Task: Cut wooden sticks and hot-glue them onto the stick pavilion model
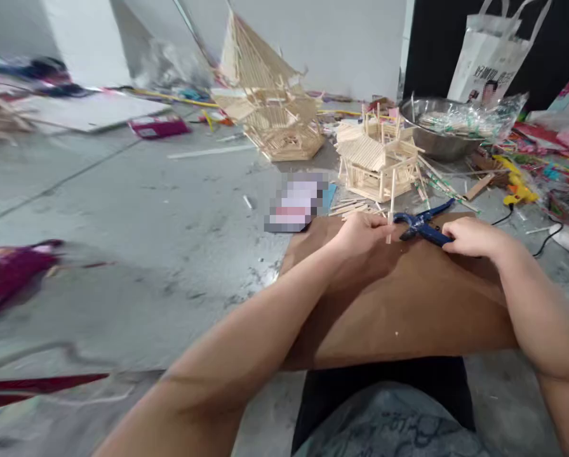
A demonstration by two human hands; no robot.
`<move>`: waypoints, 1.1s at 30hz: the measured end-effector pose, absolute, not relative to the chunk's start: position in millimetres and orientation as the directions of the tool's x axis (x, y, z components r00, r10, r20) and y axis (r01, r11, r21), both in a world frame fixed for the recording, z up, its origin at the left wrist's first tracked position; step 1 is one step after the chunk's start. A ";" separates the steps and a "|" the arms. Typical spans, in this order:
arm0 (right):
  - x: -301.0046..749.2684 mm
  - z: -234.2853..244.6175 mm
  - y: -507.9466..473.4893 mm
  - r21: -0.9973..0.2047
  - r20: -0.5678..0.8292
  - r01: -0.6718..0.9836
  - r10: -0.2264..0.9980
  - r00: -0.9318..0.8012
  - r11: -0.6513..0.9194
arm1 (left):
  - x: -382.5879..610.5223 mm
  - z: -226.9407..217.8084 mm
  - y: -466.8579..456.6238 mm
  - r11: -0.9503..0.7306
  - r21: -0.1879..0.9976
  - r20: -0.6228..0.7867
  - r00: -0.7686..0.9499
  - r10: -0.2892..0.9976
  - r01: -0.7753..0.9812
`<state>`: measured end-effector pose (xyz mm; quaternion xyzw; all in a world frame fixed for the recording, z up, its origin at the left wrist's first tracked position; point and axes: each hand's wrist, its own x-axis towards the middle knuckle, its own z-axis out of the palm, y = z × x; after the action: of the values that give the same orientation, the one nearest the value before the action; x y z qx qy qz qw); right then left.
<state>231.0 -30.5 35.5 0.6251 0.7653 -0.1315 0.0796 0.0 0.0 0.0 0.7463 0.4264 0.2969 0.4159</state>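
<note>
My left hand is closed, its fingertips pinching a thin wooden stick that stands roughly upright. Blue pliers are gripped by my right hand at the lower handle, with the two handles spread apart. The jaws point left and lie right beside the stick; whether they touch it I cannot tell. Beneath both hands lies a brown board. Just beyond them stands a small pavilion model built of sticks, with loose sticks at its near side.
A taller stick-built pagoda with a pointed roof stands farther back. Nearby are a pixelated phone, a metal bowl with bagged sticks, a white tote bag and a yellow glue gun. Purple packages lie on the left.
</note>
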 end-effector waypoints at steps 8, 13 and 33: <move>250.1 54.3 -31.8 -0.437 0.014 0.897 0.997 -0.069 0.068 | -0.9 0.7 0.0 -0.258 0.929 0.132 0.410 0.902 0.267; 250.2 58.7 -40.7 -0.871 0.017 0.486 0.994 -0.112 0.069 | 1.2 3.6 -3.2 -0.303 0.941 0.207 0.454 0.867 0.150; 191.7 28.6 -41.4 -0.938 0.028 -0.343 0.971 -0.236 -0.056 | 12.9 2.0 -26.0 -0.366 0.922 0.247 0.542 0.803 0.122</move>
<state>191.7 -41.4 28.6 0.3443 0.4564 -0.6399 -0.5135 12.9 -26.0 2.0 0.7424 0.3117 0.3633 0.4687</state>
